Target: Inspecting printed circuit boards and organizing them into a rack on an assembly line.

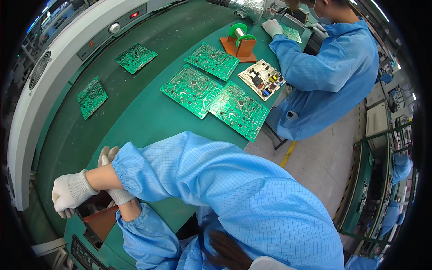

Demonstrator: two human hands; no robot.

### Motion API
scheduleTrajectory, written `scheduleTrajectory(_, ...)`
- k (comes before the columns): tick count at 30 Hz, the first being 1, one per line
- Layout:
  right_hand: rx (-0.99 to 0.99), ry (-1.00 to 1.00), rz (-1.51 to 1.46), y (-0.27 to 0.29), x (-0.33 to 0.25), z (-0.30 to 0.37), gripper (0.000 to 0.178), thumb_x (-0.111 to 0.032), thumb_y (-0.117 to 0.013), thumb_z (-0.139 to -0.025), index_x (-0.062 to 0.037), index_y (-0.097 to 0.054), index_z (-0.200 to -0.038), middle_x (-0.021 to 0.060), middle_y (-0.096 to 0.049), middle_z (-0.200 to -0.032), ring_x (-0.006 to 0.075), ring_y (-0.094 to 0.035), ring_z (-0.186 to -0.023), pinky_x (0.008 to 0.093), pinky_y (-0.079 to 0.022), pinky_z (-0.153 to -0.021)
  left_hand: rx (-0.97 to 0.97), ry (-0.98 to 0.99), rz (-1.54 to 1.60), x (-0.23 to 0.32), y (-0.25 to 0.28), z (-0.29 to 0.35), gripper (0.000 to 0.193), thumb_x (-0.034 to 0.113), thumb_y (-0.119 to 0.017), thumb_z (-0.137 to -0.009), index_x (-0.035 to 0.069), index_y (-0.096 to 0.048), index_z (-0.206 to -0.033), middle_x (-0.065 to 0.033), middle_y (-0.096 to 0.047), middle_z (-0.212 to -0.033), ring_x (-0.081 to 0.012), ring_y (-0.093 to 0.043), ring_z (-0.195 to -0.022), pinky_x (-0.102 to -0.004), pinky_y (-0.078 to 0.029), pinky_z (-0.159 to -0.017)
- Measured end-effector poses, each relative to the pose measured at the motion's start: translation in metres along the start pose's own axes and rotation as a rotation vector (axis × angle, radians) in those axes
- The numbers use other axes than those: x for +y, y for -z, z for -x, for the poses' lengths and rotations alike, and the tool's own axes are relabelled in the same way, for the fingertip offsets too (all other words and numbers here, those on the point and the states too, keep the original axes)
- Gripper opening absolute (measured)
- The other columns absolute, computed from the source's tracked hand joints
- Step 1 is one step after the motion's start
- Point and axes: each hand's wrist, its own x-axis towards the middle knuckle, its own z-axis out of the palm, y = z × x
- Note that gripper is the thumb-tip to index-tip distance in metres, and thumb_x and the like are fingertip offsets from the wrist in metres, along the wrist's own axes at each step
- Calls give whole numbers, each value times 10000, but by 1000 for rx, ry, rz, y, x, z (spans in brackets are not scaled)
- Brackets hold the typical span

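Farthest left, your gloved right hand (72, 192) curls its fingers near the brown bin (100, 221); whether they grip anything, I cannot tell. Your left hand (107, 156) sits partly behind your crossing right wrist, its visible fingers close together, its grasp hidden. Farther right, three green circuit boards (191, 91) lie on your table (146, 128), near a beige board (261, 79).

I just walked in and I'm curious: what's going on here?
The right hand, gloved, is near a brown box. The left hand shows beyond the right forearm, which crosses over it. I can't tell whether either holds anything. Green circuit boards lie on the table, and a co-worker's gloved hand is beside another board.
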Motion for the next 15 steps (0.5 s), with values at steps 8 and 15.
scheduleTrajectory(8, -3, 7, -26, -1, 1, -1, 296, -158, -564, -932, 14, -790, -851, 119, -783, -813, 179, -767, -742, 294, -616, -746, -108, -24, -155, -3, 18, -12, 442, 266, -472, -1104, 2, -423, -1455, -62, -577, -1011, -153, -566, -912, -330, -504, -840)
scheduleTrajectory(15, 13, 16, -55, -1, -4, 3, 282, -149, -583, -946, 27, -793, -876, 122, -790, -841, 191, -768, -752, 307, -616, -741, -21, -128, -271, -2, 8, 5, 497, 268, -484, -1102, -20, -391, -1497, -96, -598, -1088, -170, -587, -976, -332, -513, -879)
